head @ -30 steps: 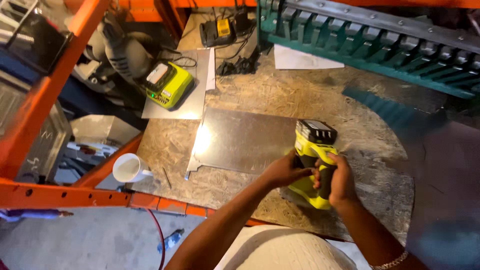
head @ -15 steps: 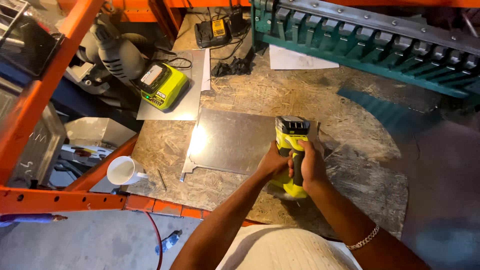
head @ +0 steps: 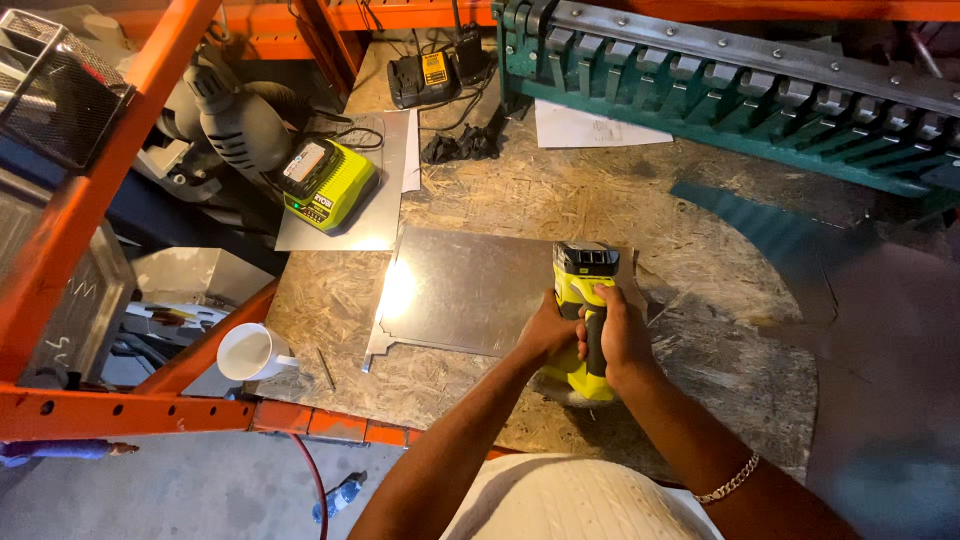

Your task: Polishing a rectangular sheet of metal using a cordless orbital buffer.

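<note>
Both forearms reaching forward from lower frame edge, converging on yellow-green power tool [head: 585, 320]. Right hand [head: 618, 335] wrapping handle, grip closed tight. Left hand [head: 548, 335] clasping tool's left side, fingers curled shut. Tool standing over right edge of metal sheet [head: 470, 290], lying flat on table [head: 640, 200]. White cup [head: 250, 352] sitting far left. Green charger [head: 328, 190] resting beyond sheet.

Working end of the yellow-green power tool [head: 585, 320] hidden beneath both hands [head: 590, 335] and its own body — bit or blade cannot be told. Metal sheet [head: 470, 290] covered at its right edge by tool and fingers. Green sheet-metal brake [head: 740, 95] cut off at top and right. Wire basket [head: 55, 85] cropped at the left edge. Lower right corner blurred — surface unreadable.
</note>
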